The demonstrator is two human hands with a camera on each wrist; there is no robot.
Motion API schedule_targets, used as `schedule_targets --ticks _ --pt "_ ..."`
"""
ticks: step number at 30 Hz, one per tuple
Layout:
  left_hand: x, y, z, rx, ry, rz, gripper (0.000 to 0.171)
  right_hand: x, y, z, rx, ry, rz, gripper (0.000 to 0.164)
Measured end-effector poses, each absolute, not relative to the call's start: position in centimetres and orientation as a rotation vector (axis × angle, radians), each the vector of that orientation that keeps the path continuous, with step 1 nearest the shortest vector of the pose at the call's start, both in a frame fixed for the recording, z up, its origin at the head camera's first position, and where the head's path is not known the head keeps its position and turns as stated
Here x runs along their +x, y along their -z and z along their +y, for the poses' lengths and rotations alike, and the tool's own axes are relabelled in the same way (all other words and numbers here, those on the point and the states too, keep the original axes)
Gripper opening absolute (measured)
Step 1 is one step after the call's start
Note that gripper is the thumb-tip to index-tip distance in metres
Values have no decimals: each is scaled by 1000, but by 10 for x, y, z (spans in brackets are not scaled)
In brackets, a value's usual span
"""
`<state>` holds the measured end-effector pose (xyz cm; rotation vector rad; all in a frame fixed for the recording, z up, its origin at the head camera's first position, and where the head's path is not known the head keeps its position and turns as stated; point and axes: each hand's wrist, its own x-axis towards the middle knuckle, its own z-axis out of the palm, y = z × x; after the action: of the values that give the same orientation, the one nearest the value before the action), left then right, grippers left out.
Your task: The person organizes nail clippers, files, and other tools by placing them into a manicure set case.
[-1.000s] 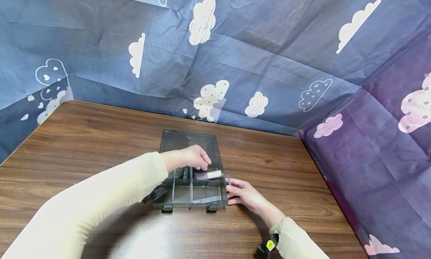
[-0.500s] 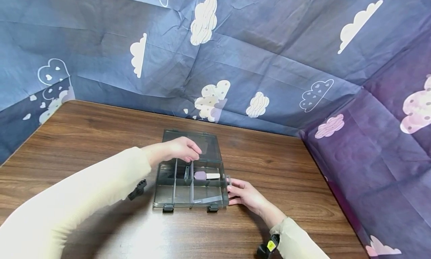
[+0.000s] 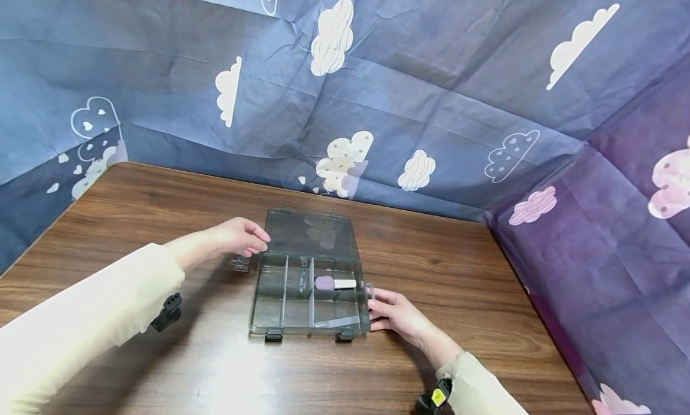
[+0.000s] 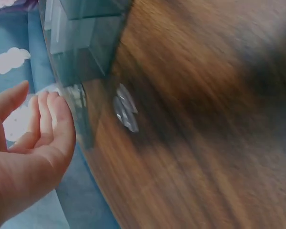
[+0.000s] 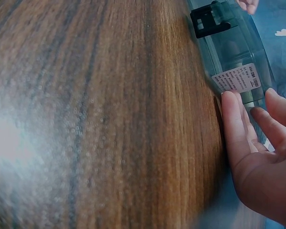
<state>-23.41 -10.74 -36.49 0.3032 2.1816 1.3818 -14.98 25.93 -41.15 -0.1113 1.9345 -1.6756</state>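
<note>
A smoky transparent compartment box (image 3: 269,314) stands on the table with its lid (image 3: 302,229) folded back. Inside, a bottle of purple nail polish (image 3: 324,282) with a white cap lies in one compartment. A small nail clipper-like piece (image 3: 302,277) is in the compartment beside it, and a pale flat strip (image 3: 336,323) lies in the front right one. My left hand (image 3: 239,236) is beside the lid's left edge, fingers loosely bent, holding nothing. Below it a small clear plastic item (image 4: 126,109) lies on the wood. My right hand (image 3: 401,319) rests its fingertips against the box's right side.
The wooden table (image 3: 474,319) reaches to a blue cloth backdrop (image 3: 420,91) with cloud prints behind and a purple side cloth (image 3: 620,247). Two black latches (image 3: 274,335) project from the box's front. A printed label (image 5: 238,78) is on the box's side.
My left hand has moved left from over the compartments to beside the lid, uncovering the nail polish. The clear plastic item has come into view under it. My right hand stays at the box.
</note>
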Motion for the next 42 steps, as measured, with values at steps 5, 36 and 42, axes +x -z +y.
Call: schedule_targets --ticks 5,36,42 --pt "-235 372 -118 274 -1380 2217 38 -150 415 261 -90 1678 1935 51" --pt "-234 404 -130 363 -1161 2572 13 -152 414 261 -119 1680 1920 52" --pt "-234 400 -133 286 -1265 2484 15 -153 414 261 -123 1682 1912 52"
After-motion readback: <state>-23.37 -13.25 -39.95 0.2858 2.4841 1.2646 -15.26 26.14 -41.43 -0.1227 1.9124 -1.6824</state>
